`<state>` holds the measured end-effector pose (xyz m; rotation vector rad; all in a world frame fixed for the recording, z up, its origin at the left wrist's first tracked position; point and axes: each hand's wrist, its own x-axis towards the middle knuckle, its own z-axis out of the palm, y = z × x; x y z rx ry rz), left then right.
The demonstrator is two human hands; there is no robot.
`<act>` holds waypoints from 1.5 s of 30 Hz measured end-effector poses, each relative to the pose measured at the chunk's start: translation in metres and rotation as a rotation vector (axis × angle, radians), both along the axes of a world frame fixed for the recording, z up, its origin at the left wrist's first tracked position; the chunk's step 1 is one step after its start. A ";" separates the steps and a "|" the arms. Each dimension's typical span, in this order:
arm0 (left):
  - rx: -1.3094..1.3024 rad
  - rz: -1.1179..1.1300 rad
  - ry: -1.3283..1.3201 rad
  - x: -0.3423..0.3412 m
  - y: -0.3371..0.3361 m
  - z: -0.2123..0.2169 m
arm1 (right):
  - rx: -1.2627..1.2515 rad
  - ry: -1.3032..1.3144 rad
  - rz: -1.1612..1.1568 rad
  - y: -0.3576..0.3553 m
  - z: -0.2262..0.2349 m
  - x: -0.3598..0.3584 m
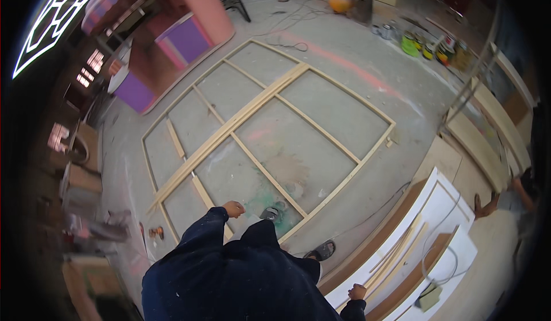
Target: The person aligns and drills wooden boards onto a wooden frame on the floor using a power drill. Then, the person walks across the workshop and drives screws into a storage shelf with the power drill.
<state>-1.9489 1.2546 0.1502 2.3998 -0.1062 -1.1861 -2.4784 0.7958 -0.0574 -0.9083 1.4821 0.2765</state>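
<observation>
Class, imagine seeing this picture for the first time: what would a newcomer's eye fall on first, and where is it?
Probably the big wooden frame, lying across the middle of the floor with a diagonal beam splitting it. Next, perhaps, the glowing lattice light at upper left and the purple panel to its right.

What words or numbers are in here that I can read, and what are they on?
There are none I can read.
Cans at the upper right: any labels are too small and blurred.
Wooden frame: no writing that I can see.
</observation>
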 end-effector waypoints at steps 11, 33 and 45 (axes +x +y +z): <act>0.144 0.523 0.100 -0.135 0.083 -0.028 | -0.789 -0.332 0.778 -0.121 0.010 0.208; -0.508 1.220 -0.420 -0.005 0.018 -0.063 | -0.567 -0.969 2.219 -0.093 0.054 0.566; 0.440 0.895 -0.017 -0.407 -0.020 -0.148 | -0.115 -0.394 1.631 0.097 0.135 0.678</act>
